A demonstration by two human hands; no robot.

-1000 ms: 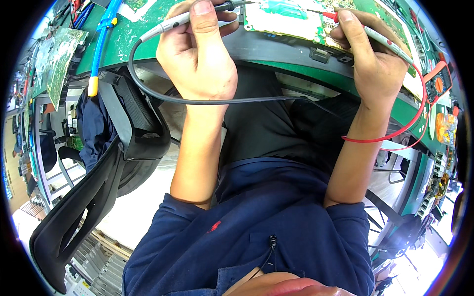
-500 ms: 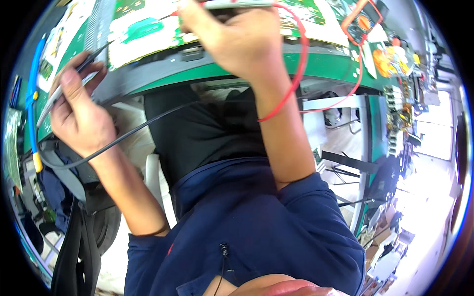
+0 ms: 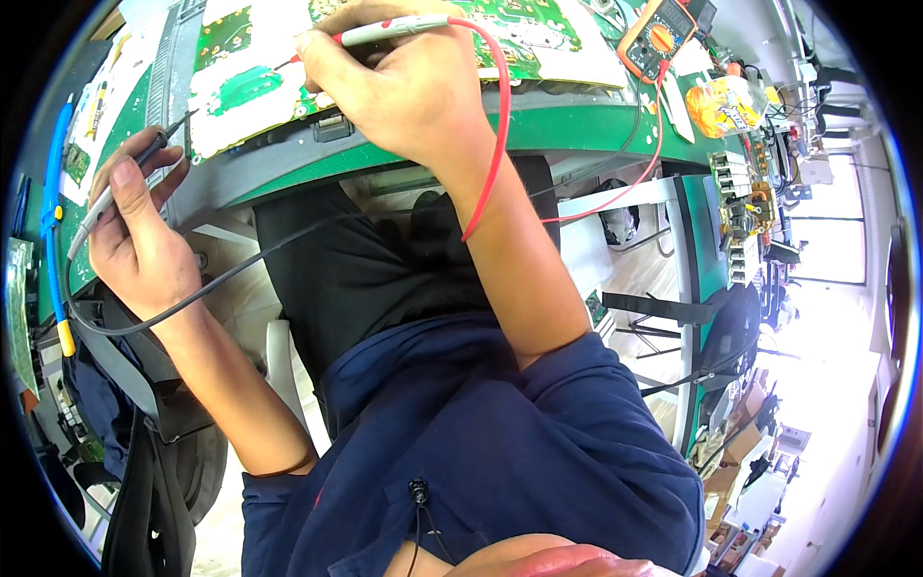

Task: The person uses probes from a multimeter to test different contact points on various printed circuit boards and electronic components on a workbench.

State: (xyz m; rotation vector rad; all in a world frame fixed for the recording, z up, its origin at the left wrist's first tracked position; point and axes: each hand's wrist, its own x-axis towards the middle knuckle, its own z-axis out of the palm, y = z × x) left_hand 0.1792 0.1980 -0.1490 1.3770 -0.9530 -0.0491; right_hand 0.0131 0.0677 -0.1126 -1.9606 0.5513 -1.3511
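A green circuit board point(image 3: 252, 88) lies on the bench in front of me, partly washed out by glare. My right hand point(image 3: 404, 91) reaches over it, closed round a red and grey test probe point(image 3: 394, 29) whose tip points left, close to the board's surface; whether it touches I cannot tell. Left of the board, my left hand point(image 3: 144, 226) is closed on a black and grey test probe point(image 3: 125, 183), its tip beside the board's left edge. The red lead point(image 3: 502, 106) hangs over my right forearm, and the black lead point(image 3: 260, 258) loops below my left hand.
An orange multimeter point(image 3: 660, 38) stands at the far right, near an orange and clear plastic bag point(image 3: 723, 108). A blue strap-like tube point(image 3: 54, 221) runs along the left side. The green bench edge point(image 3: 567, 130) crosses before my lap.
The view has shifted, so the bench, board and multimeter appear farther left. Both hands keep their probes. The red probe now shows more fully over the board.
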